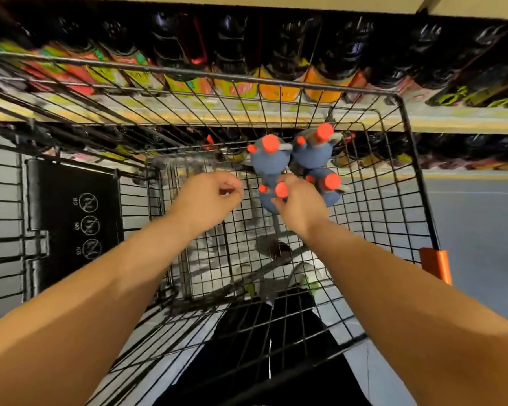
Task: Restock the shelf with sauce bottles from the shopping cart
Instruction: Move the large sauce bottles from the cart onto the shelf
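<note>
Sauce bottles (272,162) stand far right in the cart (188,73); my right hand (301,205) grips the nearest bottle (268,202) by its neck, my left hand (208,197) curls empty beside it.

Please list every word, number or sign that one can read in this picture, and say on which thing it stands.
"NO": three times, turned sideways, each beside a crossed-out circle sign, on the black flap of the cart.
Labels of the shelf bottles: blurred, not readable.
The shelf edge strips: blurred, not readable.
The blue bottles in the cart: only their tops show, no text visible.
</note>
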The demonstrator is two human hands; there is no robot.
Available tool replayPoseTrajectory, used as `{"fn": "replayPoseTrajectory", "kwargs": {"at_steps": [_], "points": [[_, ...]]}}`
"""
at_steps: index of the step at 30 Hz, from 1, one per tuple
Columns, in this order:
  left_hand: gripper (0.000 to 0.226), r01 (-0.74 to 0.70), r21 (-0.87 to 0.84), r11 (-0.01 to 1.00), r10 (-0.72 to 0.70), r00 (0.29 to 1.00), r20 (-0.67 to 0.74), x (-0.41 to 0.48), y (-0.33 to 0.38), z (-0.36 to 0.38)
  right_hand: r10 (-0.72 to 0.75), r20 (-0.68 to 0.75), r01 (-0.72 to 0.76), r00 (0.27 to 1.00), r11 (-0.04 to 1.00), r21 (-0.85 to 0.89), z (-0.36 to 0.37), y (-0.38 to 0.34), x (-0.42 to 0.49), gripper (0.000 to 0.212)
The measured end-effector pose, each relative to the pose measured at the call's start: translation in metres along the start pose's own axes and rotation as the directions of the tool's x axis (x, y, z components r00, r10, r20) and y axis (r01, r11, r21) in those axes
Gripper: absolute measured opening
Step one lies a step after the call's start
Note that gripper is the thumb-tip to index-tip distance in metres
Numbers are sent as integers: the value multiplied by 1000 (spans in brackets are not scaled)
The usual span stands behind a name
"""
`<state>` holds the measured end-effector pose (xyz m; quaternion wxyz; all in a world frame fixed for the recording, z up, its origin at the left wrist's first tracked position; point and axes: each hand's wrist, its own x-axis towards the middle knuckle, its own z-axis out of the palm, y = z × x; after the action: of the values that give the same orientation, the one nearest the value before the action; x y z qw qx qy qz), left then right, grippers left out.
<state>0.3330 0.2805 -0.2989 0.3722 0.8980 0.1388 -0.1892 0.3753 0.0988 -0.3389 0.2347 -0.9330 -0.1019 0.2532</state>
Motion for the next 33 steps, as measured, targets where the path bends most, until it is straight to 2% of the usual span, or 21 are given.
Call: {"fn": "replayPoseTrajectory", "kwargs": {"at_steps": [3,5,7,10,13,15,17,19,23,25,28,30,33], "points": [[21,15,-4,1000,-15,1000,19,1,-2,1,22,-21,-24,1000,994,-108,-1,2,1,34],[22,23,-10,1000,-23,998,51,0,-2,2,60,-31,-63,998,994,-86,-7,2,-1,34],[31,38,-20,999,-36,994,103,0,0,0,90,-76,-87,993,995,37,-15,-3,-6,29],[61,54,-51,997,-44,983,179,-2,5,-2,114,-115,-79,987,960,270,-29,-8,-20,26],[103,97,-63,993,-75,954,289,-10,13,-8,143,-53,-83,988,797,598,-49,-11,-41,20],[118,68,23,997,-72,932,355,-18,18,-13,164,-26,-90,986,659,747,-66,-16,-54,21],[117,17,80,997,-48,916,397,-28,27,-18,158,-24,-66,987,545,836,-80,-23,-63,31],[112,28,22,999,-35,909,415,-35,36,-24,135,-36,-32,990,473,880,-93,-29,-69,37],[98,34,-77,996,-5,938,348,-45,45,-29,192,-69,-10,979,385,923,-118,-37,-76,8],[89,42,-110,993,-3,941,340,-49,52,-30,240,-76,-10,968,338,941,-127,-41,-80,8],[76,57,-170,984,1,945,326,-57,66,-27,324,-31,-45,945,225,973,-136,-44,-82,25],[67,88,-222,971,-14,949,316,-61,75,-23,327,21,-100,945,226,969,-140,-43,-88,22],[45,147,-324,935,-57,960,273,-68,92,-14,294,189,-260,937,228,938,-134,-39,-102,24]]}}
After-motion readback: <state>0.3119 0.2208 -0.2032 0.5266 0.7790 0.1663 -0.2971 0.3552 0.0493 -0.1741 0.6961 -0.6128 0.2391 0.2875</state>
